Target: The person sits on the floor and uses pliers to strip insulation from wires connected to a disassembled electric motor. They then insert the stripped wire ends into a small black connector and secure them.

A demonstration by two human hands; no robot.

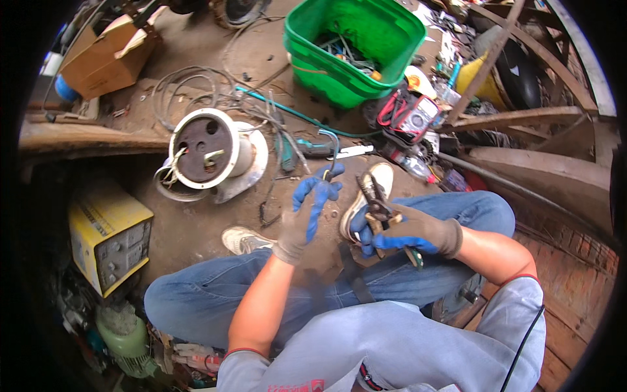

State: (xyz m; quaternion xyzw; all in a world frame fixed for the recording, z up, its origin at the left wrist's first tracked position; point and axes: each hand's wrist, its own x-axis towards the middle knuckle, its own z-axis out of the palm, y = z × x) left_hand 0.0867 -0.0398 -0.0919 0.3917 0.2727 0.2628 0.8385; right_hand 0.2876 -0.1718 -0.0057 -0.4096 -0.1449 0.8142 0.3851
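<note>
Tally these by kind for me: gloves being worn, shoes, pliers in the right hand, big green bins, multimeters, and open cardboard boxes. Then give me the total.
Worn gloves: 2
Shoes: 2
Pliers in the right hand: 1
Big green bins: 1
Multimeters: 1
Open cardboard boxes: 1
Total: 8

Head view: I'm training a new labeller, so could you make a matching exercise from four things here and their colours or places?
Things
1. pliers
2. thin bent piece
3. bin
4. boxy machine

Colours or places
A. at the left hand's fingertips
B. yellow casing
C. in the right hand
D. green

Pairs: 1-C; 2-A; 3-D; 4-B
</note>
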